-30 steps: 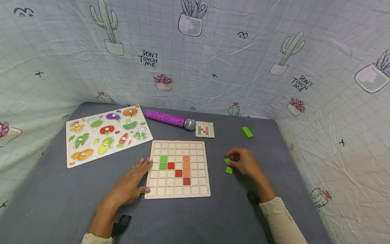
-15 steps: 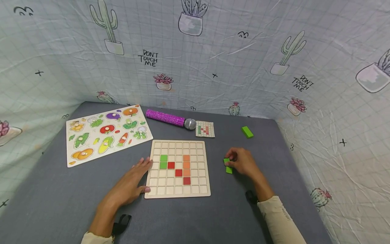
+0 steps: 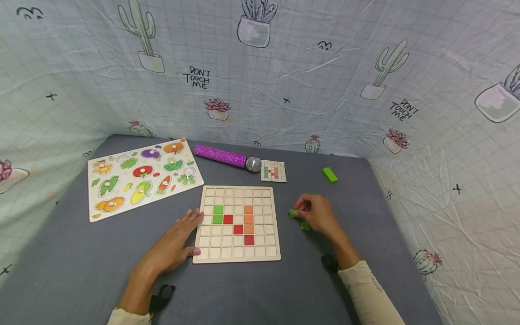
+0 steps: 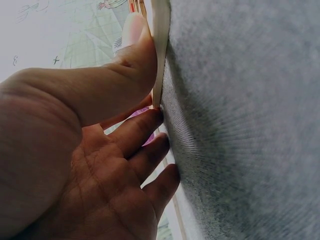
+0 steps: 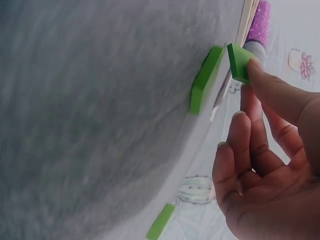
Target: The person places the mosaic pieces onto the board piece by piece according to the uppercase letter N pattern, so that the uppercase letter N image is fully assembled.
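Observation:
My right hand [image 3: 318,214] pinches a small green square tile [image 5: 241,62] between thumb and fingers, raised off the grey table. A second green tile [image 3: 305,225] lies on the table just below that hand. Left of it is the wooden grid board [image 3: 211,254], with two green, three red and three orange tiles in its cells. My left hand [image 3: 172,246] rests at the board's left edge, fingers spread along it and the thumb on the rim, as the left wrist view also shows. A longer green block [image 3: 330,175] lies farther back on the right.
A card with a small printed grid pattern [image 3: 273,172] lies behind the board. Beside it is a glittery purple microphone [image 3: 221,156]. To the back left sits a vegetable peg puzzle [image 3: 134,187]. A cactus-printed cloth [image 3: 260,81] hangs behind the table.
My right hand has picked up one green tile and moved it slightly left, away from the second tile. My left hand has stayed at the board's edge.

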### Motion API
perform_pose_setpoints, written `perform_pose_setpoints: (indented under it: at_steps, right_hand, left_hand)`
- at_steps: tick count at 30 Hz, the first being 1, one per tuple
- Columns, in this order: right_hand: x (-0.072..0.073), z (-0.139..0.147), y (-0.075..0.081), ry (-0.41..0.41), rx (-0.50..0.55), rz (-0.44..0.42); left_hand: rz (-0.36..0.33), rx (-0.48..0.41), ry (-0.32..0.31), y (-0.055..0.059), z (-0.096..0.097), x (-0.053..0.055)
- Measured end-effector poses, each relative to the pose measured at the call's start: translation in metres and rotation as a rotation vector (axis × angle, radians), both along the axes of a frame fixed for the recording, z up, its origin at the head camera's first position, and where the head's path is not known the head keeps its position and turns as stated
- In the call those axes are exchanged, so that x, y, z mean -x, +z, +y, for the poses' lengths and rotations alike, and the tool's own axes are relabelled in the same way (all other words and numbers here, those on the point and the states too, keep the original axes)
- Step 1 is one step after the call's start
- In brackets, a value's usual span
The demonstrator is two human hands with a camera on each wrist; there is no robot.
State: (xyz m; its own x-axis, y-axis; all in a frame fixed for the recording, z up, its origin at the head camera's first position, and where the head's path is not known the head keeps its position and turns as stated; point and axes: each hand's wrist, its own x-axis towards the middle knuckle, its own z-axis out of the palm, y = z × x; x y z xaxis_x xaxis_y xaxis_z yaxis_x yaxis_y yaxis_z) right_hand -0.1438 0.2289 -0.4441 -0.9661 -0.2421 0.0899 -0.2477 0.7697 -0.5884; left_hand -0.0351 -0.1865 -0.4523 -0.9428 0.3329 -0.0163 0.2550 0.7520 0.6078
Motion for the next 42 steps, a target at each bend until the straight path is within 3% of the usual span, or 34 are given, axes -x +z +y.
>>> perform_pose_setpoints:
  at_steps: [20,42]
  right_hand:
    - [-0.009,-0.041,0.008,0.017,0.075,-0.013]
    - [-0.018,-0.087,0.007,0.098,0.122,-0.031]
  left_hand:
    - [0.003,-0.002,0.003,-0.002,-0.001,0.0]
    - [0.008,-0.007,0.005,-0.005,-0.001,-0.001]
